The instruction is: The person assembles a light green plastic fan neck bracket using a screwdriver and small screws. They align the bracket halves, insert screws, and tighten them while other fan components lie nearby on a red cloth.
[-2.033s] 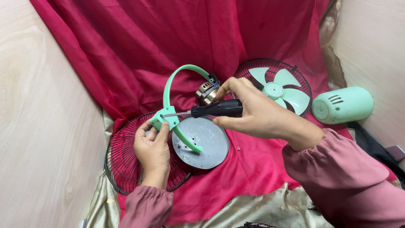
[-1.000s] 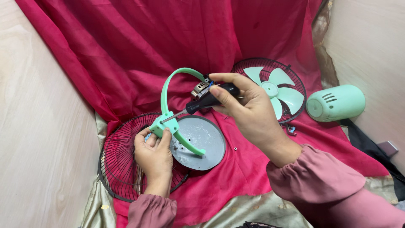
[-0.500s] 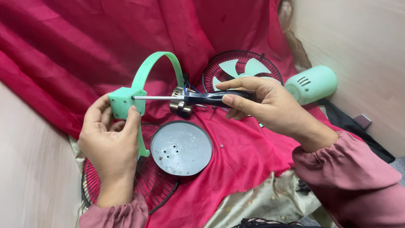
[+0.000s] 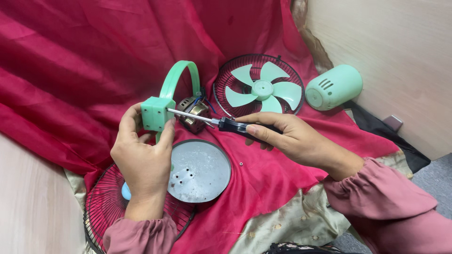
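Left hand (image 4: 141, 157), left of centre in the frame, is raised off the cloth with its fingers closed around the square block end of a mint-green fan bracket (image 4: 157, 113). The thumb sits on the left face of the block, the other fingers on the right and underside. The bracket's curved arm arches up and to the right toward the fan motor (image 4: 190, 113), which lies on the cloth just behind the block with blue wires at its top.

Right hand (image 4: 287, 136), centre right, has its fingers wrapped around the black handle of a screwdriver (image 4: 212, 120). The metal shaft runs up and to the left, and its tip meets the right face of the bracket block. The shaft crosses in front of the motor and partly hides it.

Surroundings: a round grey metal base plate (image 4: 200, 171) lies flat below both hands, overlapping a black wire fan guard (image 4: 106, 207) at lower left; the left wrist covers part of that guard. A small loose screw or nut (image 4: 240, 164) lies on the red cloth (image 4: 70, 61) just right of the plate. A second wire guard (image 4: 221, 89) at upper centre holds a mint-green fan blade (image 4: 262, 89). A mint-green motor cover (image 4: 333, 87) lies on its side at upper right, against a pale wooden panel (image 4: 400, 56). Beige patterned fabric (image 4: 292, 221) shows along the lower edge.
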